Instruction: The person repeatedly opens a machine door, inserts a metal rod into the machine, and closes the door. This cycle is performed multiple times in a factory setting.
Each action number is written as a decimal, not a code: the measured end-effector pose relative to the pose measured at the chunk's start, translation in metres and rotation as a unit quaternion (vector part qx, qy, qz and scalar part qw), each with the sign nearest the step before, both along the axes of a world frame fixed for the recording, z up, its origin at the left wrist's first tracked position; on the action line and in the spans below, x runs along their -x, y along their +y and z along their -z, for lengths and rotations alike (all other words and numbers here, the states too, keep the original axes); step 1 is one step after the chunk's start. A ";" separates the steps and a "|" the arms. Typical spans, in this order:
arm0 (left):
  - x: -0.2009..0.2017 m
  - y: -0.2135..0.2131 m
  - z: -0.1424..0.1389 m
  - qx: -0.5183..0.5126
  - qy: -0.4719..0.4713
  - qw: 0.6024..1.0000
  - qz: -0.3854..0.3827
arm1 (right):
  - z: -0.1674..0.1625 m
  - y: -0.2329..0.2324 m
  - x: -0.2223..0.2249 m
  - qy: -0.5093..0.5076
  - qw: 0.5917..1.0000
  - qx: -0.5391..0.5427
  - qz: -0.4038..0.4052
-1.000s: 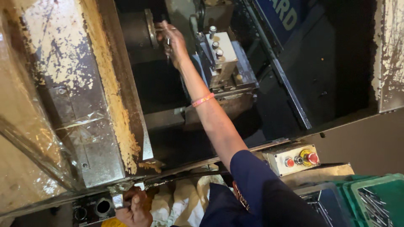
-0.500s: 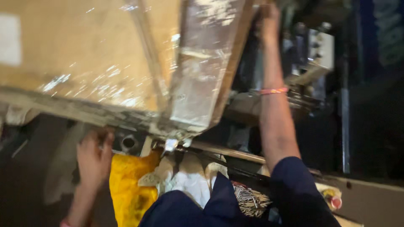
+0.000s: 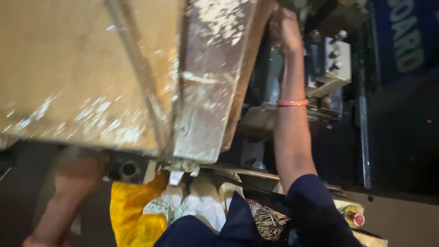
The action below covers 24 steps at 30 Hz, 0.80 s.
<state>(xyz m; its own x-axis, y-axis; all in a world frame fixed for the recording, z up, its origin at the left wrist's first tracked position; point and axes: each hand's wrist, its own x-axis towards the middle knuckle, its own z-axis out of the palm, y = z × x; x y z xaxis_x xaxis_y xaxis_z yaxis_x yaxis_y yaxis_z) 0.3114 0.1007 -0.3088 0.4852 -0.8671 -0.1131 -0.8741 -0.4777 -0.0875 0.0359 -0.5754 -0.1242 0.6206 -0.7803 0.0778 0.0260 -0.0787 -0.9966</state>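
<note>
My right hand [image 3: 283, 29] reaches deep into the dark opening of a machine, up by a grey metal block with bolts [image 3: 336, 59]. A pink band [image 3: 292, 103] circles that wrist. The fingers are blurred and partly hidden, so what they hold is unclear. My left hand [image 3: 77, 176] is low on the left, blurred, by the lower edge of the machine's door [image 3: 91, 77], close to a round black socket [image 3: 128, 169]. The door is beige with a worn metal frame [image 3: 206, 91].
A yellow cloth [image 3: 132, 210] and white cloths [image 3: 201, 201] lie below the door. A pile of thin metal pins [image 3: 265, 222] sits beside them. A control box with a red button [image 3: 354, 217] is at the lower right. A blue panel [image 3: 402, 36] stands at the top right.
The view has swung left and closer, so the door fills more of the picture. My right hand stays inside the machine. My left hand has moved up toward the door's lower edge.
</note>
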 end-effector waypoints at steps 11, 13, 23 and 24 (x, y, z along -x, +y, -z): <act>-0.028 -0.011 0.022 0.030 0.297 0.950 -0.093 | 0.005 -0.008 -0.020 -0.027 0.997 -0.067 0.010; -0.024 -0.009 0.023 0.037 0.396 0.897 -0.192 | 0.007 -0.004 -0.019 -0.045 0.995 -0.092 0.019; -0.007 -0.006 0.018 0.134 0.527 0.737 -0.402 | -0.001 0.005 -0.034 -0.097 0.994 -0.057 0.007; -0.005 -0.009 0.016 0.143 0.513 0.759 -0.375 | -0.002 0.007 -0.037 -0.131 0.990 -0.049 0.002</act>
